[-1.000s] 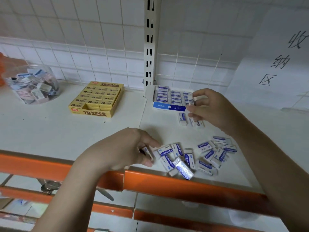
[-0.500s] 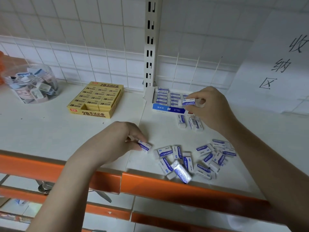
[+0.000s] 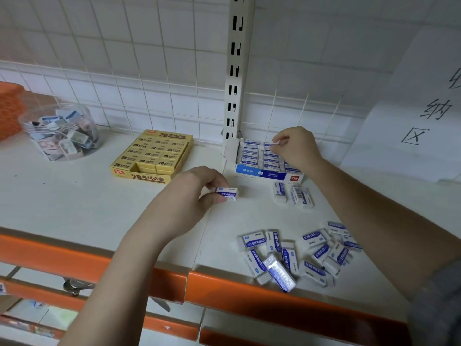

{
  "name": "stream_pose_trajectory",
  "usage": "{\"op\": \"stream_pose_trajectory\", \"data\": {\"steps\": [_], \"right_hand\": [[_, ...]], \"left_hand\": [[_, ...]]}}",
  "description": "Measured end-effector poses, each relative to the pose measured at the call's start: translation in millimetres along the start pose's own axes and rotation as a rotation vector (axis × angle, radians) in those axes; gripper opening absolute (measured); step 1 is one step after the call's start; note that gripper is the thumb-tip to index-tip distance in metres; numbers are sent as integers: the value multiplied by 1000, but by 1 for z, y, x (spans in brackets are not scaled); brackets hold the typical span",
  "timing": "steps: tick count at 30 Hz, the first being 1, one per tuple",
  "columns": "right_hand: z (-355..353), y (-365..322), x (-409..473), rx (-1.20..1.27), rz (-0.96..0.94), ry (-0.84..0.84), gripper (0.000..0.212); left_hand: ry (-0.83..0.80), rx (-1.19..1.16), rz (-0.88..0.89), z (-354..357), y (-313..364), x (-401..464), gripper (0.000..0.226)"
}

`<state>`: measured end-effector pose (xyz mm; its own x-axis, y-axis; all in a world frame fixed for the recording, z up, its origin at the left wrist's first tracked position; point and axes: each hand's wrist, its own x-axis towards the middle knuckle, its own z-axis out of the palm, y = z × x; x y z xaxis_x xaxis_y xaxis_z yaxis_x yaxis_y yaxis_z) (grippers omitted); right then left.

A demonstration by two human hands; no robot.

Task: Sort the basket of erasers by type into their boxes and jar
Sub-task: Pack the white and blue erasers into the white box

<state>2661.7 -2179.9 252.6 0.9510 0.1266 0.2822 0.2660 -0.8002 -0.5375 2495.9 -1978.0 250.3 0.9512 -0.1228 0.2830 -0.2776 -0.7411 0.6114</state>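
A person sorts erasers at a white shelf with an orange front rail. The left hand pinches a single blue-and-white eraser between thumb and fingers, held just above the shelf. The right hand reaches over the blue-and-white box beyond it, fingertips pinching another eraser at the far rows. That box holds neat ranks of matching blue-and-white erasers — nearly full, though the hand hides its right side.

Left of the left hand sits the yellow box, packed with yellow-sleeved erasers except for one open slot at its near left corner. Farther left stands a clear jar heaped with assorted erasers, and an orange basket shows at the frame's edge behind it — its contents cannot be seen.

Between the two hands, just in front of the blue box, two loose erasers lie side by side. Under the right forearm, near the rail, a scattered pile of blue-and-white erasers waits on the shelf.
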Motion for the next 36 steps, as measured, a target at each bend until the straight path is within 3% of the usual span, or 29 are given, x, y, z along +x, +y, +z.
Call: {"op": "stream_pose_trajectory", "data": {"steps": [13, 16, 21, 25, 33, 36], "right_hand": [[-30, 13, -42, -43, -63, 103, 13], [-47, 17, -70, -98, -9, -14, 10], [-47, 10, -105, -149, 107, -231, 38], [-44, 6, -113, -123, 149, -245, 40], [-60, 10, -134, -207, 203, -186, 16], [-64, 12, -143, -117, 243, -133, 11]], "left_hand": [[77, 100, 12, -3, 9, 41, 8], [73, 101, -14, 0, 12, 61, 6], [-20, 87, 13, 18, 22, 97, 6], [-73, 36, 95, 32, 34, 125, 21], [-115, 75, 101, 60, 41, 171, 27], [-129, 90, 85, 68, 40, 177, 26]]}}
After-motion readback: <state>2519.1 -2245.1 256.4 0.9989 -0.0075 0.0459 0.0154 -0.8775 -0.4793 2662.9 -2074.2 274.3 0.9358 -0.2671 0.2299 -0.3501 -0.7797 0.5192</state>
